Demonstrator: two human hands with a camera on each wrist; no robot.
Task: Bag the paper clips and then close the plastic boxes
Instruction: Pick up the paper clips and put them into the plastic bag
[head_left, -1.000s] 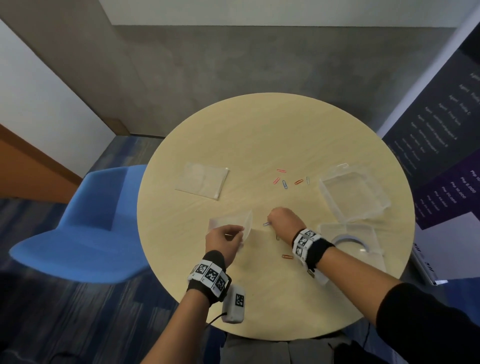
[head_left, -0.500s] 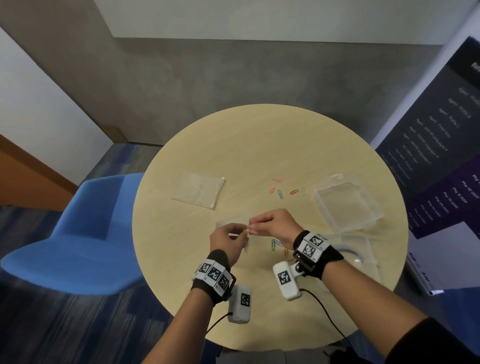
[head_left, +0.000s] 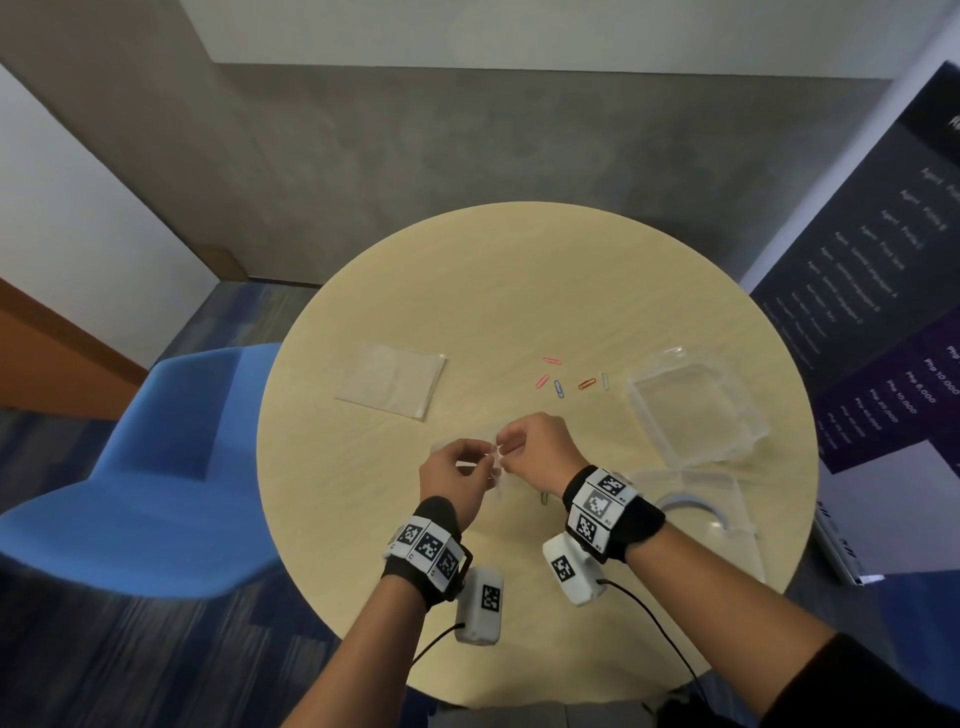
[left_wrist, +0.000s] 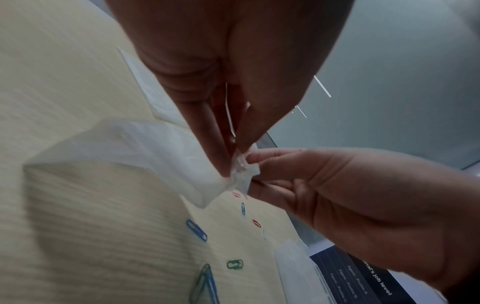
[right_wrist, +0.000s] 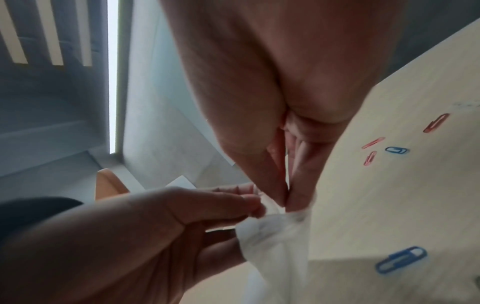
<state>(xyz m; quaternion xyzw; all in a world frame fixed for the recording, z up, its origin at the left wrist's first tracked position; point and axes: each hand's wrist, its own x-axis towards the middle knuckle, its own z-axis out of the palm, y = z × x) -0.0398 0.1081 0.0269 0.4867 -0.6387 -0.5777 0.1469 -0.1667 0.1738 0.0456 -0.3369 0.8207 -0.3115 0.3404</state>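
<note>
The round table (head_left: 415, 519) carried an open box (head_left: 696, 410) at the right, a spare bag (head_left: 392, 384) at the left and loose clips (head_left: 558, 387) between them. Above its near middle, the left hand (head_left: 452, 478) and right hand (head_left: 540, 452) met, each pinching the mouth of a small bag (left_wrist: 166, 152) held off the table.
</note>
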